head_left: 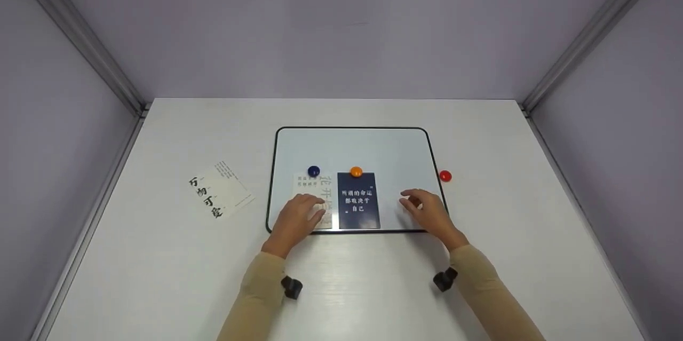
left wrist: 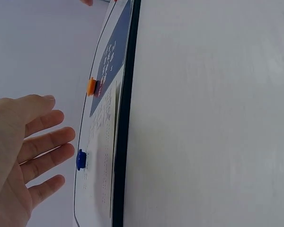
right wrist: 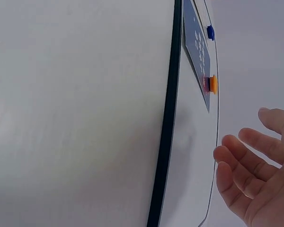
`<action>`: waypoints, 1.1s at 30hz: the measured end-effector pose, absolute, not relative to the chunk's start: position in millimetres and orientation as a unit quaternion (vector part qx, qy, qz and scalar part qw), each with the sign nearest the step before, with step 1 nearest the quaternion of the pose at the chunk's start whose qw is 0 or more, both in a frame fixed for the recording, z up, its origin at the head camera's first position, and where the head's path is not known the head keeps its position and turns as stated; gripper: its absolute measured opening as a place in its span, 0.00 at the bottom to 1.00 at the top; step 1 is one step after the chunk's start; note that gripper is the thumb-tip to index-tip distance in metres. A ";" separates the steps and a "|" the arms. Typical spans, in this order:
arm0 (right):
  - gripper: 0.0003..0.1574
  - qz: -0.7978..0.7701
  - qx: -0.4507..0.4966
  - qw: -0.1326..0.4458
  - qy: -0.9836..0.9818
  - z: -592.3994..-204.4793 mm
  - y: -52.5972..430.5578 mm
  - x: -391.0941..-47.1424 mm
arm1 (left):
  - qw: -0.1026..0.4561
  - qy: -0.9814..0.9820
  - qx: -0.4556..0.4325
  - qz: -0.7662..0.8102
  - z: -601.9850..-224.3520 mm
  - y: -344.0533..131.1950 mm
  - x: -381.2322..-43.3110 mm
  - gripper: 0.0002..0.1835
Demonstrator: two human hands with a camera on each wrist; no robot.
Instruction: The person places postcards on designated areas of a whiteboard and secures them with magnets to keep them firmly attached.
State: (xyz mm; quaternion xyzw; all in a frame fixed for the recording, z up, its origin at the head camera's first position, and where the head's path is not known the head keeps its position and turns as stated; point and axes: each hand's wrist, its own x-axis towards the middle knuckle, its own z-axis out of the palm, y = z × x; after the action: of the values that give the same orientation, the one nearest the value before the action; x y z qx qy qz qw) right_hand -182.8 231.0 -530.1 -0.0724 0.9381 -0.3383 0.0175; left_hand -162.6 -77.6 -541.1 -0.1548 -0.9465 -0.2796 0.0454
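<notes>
A whiteboard (head_left: pixel 395 149) with a black rim lies flat on the table. On it a pale printed card (head_left: pixel 301 183) sits under a dark blue round magnet (head_left: pixel 314 171), and a navy card (head_left: pixel 358 218) with white characters sits under an orange magnet (head_left: pixel 356 171). My left hand (head_left: pixel 298 218) hovers above the pale card and hides part of it; its fingers (left wrist: pixel 47 161) are loosely spread and hold nothing. Over the board's right side is my right hand (head_left: pixel 429 213), fingers relaxed and slightly bent, also holding nothing.
A red magnet (head_left: pixel 445 175) lies just off the board's right edge. To the left, a cream card (head_left: pixel 221 189) with black characters lies slanted on the white table (head_left: pixel 160 255). Grey walls (head_left: pixel 331 26) enclose the back and both sides.
</notes>
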 end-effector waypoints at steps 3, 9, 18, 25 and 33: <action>0.17 -0.339 -0.075 0.025 0.938 -530.8 235.5 -181.0 | 0.049 -0.947 -0.153 -0.279 -542.1 -80.4 -162.2 0.13; 0.17 -0.334 -0.072 0.034 0.939 -532.1 243.9 -178.1 | 0.055 -0.949 -0.145 -0.276 -545.1 -85.2 -162.2 0.13; 0.16 -0.323 -0.083 0.005 0.943 -537.0 254.5 -170.8 | 0.057 -0.951 -0.128 -0.277 -546.4 -95.1 -161.1 0.11; 0.18 -0.290 -0.112 0.011 0.950 -543.1 266.2 -163.3 | 0.073 -0.945 -0.126 -0.292 -547.4 -104.8 -159.7 0.11; 0.24 -0.234 -0.156 0.026 0.959 -547.4 276.8 -156.3 | 0.080 -0.947 -0.110 -0.292 -546.8 -113.9 -161.3 0.11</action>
State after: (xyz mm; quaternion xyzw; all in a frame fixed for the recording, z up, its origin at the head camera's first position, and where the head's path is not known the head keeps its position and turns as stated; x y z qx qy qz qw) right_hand -156.3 276.8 -547.4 -0.1558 0.9593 -0.2339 0.0261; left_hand -161.3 -113.9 -546.8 -0.1099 -0.9467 -0.2922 0.0797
